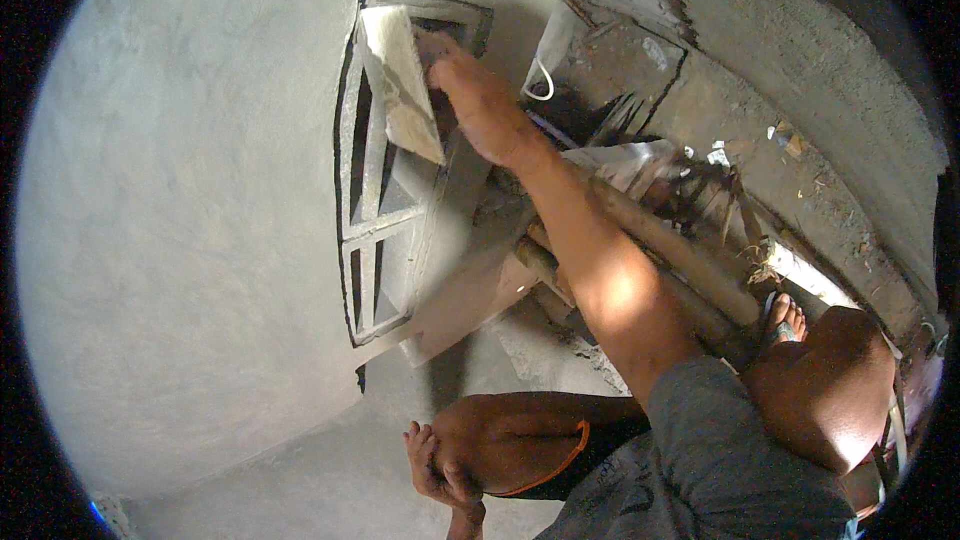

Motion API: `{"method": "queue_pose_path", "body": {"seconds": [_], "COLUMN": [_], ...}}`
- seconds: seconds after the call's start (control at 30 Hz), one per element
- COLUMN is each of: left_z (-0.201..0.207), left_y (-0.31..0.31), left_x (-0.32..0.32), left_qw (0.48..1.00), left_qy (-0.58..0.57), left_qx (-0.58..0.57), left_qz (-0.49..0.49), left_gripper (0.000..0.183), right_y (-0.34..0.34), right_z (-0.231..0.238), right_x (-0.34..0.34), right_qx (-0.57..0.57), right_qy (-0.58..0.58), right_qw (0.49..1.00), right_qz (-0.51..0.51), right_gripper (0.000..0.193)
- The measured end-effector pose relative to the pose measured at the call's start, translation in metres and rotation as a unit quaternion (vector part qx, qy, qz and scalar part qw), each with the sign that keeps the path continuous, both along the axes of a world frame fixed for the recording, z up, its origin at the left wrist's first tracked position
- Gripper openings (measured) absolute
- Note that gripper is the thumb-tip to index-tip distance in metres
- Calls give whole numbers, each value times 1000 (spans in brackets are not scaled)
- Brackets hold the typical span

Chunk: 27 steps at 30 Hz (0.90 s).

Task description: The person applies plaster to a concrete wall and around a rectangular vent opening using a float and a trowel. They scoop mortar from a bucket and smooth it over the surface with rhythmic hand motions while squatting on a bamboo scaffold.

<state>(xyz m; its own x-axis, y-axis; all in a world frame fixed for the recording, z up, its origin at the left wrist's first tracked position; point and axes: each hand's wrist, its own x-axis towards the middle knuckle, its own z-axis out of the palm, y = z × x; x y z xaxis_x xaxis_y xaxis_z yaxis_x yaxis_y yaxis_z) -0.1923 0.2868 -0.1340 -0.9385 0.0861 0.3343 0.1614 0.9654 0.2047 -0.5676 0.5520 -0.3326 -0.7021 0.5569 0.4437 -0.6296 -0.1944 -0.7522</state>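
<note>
My right hand [470, 90] is stretched out to the wall, its fingers closed behind a pale, flat rectangular plastering float [403, 80]. The handle is hidden from view. The float stands on edge, tilted, across the upper part of a grey concrete vent grille [380, 225] set in the wall; I cannot tell whether it touches the grille. Below, my left hand [440, 468] rests against my bent knee with its fingers apart and nothing in them.
Smooth grey plastered wall [180, 220] fills the left side. Thick wooden poles [670, 250] lie under my right arm, with a white loop of cord [541, 82] farther up. Debris lies along a rough ledge [800, 160] on the right. My sandalled foot [786, 320] is at the right.
</note>
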Motion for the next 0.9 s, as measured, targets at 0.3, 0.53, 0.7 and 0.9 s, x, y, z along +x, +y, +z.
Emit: {"method": "queue_pose_path", "body": {"seconds": [0.3, 0.53, 0.7, 0.9], "left_z": [0, -1, -1, -1], "left_y": [4, 6, 7, 4], "left_x": [-1, -2, 1, 1], "left_qw": [1000, 1000, 1000, 1000], "left_qy": [2, -2, 2, 10], "left_qx": [-1, 1, 9, 18], "left_qz": [4, 1, 11, 1], "left_gripper": [56, 58, 58, 55], "right_y": [-63, -112, -101, -44], "right_z": [55, 81, 46, 43], "right_x": [25, 75, 67, 11], "right_qx": [-243, -370, -190, -74], "right_qy": [-80, -82, -130, -50], "right_qw": [962, 883, 968, 995], "right_qz": [94, 276, 105, -46], "right_gripper": [37, 51, 45, 29]}}
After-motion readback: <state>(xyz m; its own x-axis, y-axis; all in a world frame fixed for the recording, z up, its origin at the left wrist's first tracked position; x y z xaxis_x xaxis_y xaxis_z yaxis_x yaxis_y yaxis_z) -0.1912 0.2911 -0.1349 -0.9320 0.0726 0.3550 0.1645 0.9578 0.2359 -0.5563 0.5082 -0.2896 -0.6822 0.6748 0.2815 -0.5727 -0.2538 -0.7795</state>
